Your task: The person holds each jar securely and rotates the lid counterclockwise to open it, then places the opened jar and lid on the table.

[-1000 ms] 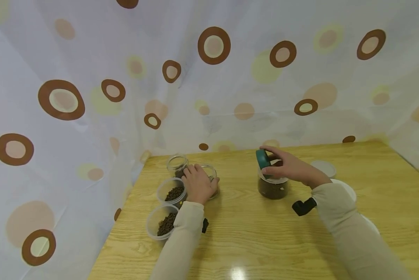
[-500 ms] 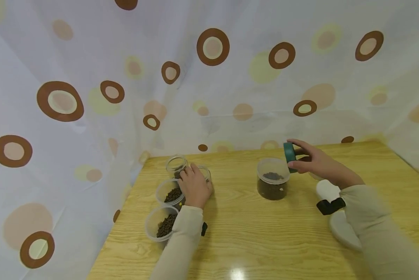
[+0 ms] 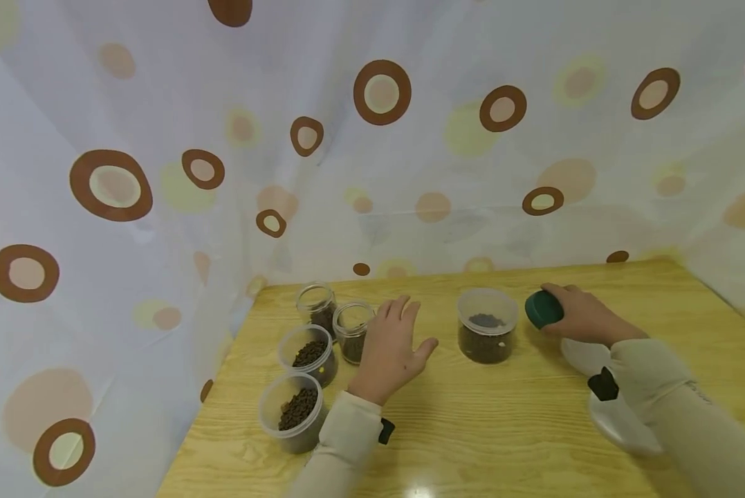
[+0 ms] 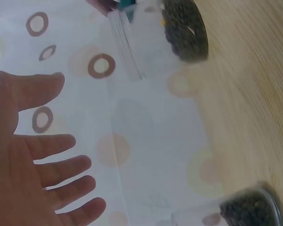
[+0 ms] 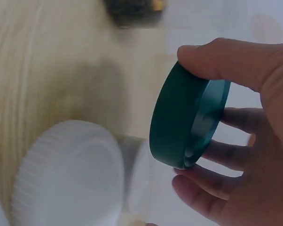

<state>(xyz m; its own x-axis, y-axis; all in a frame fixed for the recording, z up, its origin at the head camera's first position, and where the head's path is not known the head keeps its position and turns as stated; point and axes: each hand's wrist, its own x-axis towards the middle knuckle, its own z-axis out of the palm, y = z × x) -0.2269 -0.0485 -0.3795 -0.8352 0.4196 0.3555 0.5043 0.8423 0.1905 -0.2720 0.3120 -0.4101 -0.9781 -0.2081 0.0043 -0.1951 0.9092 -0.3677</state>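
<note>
My right hand (image 3: pixel 584 317) pinches a round, hollow, dark green lid (image 5: pixel 176 113) by its edge, thumb on one side and fingers on the other. Its hollow side faces the palm in the right wrist view. Just left of this hand stands a clear plastic tub (image 3: pixel 487 346) part-filled with dark brown pellets. Between the tub and the nearer glass jar (image 3: pixel 355 339), my left hand (image 3: pixel 387 356) hovers with fingers and thumb spread, holding nothing. Its fingers partly overlap that jar in the head view. Dark pellets lie inside the jar, which has no lid on.
Another open glass jar (image 3: pixel 316 304) stands at the back left. Two clear tubs, the farther tub (image 3: pixel 310 353) and the nearer tub (image 3: pixel 294 411), hold brown pellets in front of it. White lids lie under the right forearm, a ridged white lid (image 5: pixel 71 174) among them. A patterned curtain surrounds the table.
My right hand has carried the green lid from over the clear tub to its right side and lowered it. My left hand has left the nearer glass jar and moved right.
</note>
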